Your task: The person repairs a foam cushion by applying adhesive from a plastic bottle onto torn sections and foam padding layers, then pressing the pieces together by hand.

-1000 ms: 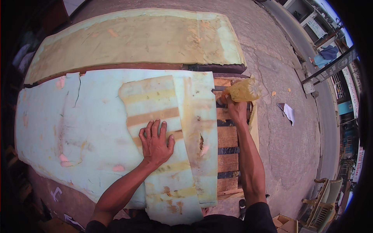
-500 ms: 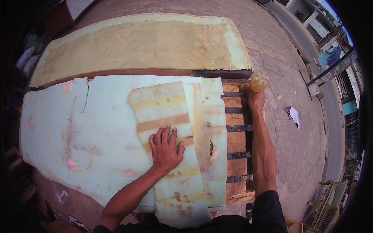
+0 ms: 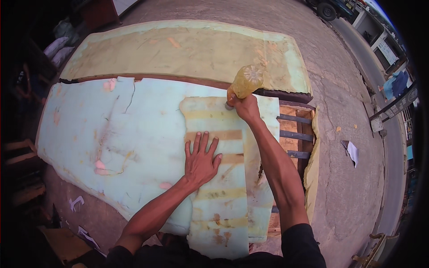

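My left hand (image 3: 202,163) lies flat with fingers spread on a striped foam strip (image 3: 218,203), pale with yellow and tan bands and brown stains. The strip rests on a larger pale blue-green foam sheet (image 3: 147,134). At the strip's far end, my right hand (image 3: 245,107) is wrapped round the neck of a clear plastic bottle (image 3: 248,80) with yellow contents. The bottle is tilted neck-down, base up, its mouth close to the foam. Whether anything flows from it I cannot tell.
A wooden frame with dark webbing straps (image 3: 296,135) shows beyond the foam sheet's right edge. Behind lies a long tan foam-topped piece (image 3: 178,56). Paper scrap (image 3: 352,152) is on the pavement at right; white scraps (image 3: 77,203) lie at lower left. A vehicle stands at far right.
My right hand has moved left with the bottle, from the strapped frame's far right corner to the striped strip's far end. My left hand stays flat on the strip. The view has shifted.
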`<state>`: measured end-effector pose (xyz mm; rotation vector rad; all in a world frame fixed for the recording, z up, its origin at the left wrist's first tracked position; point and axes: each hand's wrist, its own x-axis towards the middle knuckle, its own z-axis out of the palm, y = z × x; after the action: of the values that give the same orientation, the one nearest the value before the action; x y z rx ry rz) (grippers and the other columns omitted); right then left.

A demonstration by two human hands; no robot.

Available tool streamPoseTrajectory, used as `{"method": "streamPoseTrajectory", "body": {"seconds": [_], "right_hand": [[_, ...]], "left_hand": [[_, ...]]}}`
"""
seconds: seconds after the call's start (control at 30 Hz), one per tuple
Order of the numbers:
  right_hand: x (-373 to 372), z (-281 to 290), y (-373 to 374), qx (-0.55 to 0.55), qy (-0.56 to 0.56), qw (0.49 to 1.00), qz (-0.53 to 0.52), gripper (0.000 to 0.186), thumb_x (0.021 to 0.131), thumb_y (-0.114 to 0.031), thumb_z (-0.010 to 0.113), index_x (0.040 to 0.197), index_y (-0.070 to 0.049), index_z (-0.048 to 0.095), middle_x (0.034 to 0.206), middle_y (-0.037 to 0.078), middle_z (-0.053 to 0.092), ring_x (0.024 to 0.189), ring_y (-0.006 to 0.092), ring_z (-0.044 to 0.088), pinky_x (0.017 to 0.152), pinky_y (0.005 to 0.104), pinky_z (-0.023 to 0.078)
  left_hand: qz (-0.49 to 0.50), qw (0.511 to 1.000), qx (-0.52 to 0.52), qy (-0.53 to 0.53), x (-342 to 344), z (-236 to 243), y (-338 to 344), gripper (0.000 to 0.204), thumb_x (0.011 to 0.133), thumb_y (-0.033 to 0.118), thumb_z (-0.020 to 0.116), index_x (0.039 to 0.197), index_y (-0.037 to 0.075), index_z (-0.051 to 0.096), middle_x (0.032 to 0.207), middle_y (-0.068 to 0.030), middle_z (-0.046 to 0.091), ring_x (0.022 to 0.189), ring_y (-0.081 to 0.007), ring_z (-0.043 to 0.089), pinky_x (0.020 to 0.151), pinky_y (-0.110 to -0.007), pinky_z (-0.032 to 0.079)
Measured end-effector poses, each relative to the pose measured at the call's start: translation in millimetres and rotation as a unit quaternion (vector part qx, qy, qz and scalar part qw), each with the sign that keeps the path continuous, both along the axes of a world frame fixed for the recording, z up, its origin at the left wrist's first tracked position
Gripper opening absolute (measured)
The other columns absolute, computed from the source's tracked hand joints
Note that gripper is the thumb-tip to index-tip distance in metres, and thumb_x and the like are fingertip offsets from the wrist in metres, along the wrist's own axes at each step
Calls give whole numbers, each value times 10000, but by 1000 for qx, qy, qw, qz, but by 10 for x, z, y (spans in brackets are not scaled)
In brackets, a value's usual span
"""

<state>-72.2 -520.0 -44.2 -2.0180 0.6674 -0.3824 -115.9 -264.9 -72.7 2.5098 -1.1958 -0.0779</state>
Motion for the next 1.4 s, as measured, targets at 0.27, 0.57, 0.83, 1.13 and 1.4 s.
{"method": "streamPoseTrajectory", "body": {"seconds": [0.27,0.57,0.83,1.13,1.4], "right_hand": [[557,-185,1002,-171,-27,951,257,326,959,-112,592,1284,-91,603,1332,174,612,1228,363,586,1055,452,476],[156,107,93,-192,2,971,141,276,926,-111,676,1199,-81,697,1039,161,754,928,277,737,799,364,571],[-155,204,638,32,-94,994,48,332,1006,-247,663,1237,-12,623,1060,109,693,941,211,653,839,366,527],[-1417,1573,356,209,-288,928,-112,312,980,-290,729,1126,-35,624,837,30,634,607,61,515,505,212,403],[-1643,2064,794,-33,-257,962,-89,331,975,-281,731,1158,-22,638,869,48,673,730,119,611,641,290,499]], "left_hand": [[-1,999,-36,-26,3,-202,15,591,989,388,514,1497,89,485,1599,-230,351,1521,-412,249,1188,-640,156],[-15,998,-61,7,53,-219,83,595,997,401,503,1517,114,464,1620,-215,331,1532,-391,240,1187,-641,145],[250,925,-251,139,304,18,-5,692,897,213,718,1467,-26,407,1492,-295,401,1437,-394,348,1135,-591,287],[81,924,-282,247,443,797,-192,597,901,234,743,1441,90,533,1105,-131,583,951,-309,642,849,-425,534],[-43,941,-319,104,-261,1329,-344,491,974,103,636,1451,76,522,1069,-143,579,878,-340,649,767,-435,545]]}}
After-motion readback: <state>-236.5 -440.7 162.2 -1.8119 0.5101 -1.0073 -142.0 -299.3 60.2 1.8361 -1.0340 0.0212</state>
